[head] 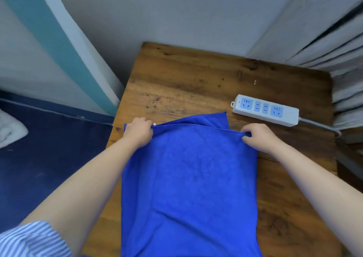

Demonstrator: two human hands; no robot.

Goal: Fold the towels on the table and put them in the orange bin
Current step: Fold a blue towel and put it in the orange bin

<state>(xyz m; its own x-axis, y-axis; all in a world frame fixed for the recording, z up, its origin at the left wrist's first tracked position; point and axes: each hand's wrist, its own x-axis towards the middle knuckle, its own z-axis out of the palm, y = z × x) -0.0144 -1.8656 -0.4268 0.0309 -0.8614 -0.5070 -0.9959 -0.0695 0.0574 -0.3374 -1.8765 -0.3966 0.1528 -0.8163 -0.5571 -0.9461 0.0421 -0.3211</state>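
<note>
Left hand (139, 130) grip pinches blue towel (189, 188) at far left corner; right hand (258, 137) grip pinches far right corner. Towel doubled over, flat on wooden surface (186, 80). White power strip (265, 110) just beyond towel, right.

towel (188, 178) lies on table (186, 80), near side; left hand (138, 131) on towel's far-left corner, right hand (257, 137) on far-right corner; power strip (265, 109) on table just beyond towel's far-right corner
</note>
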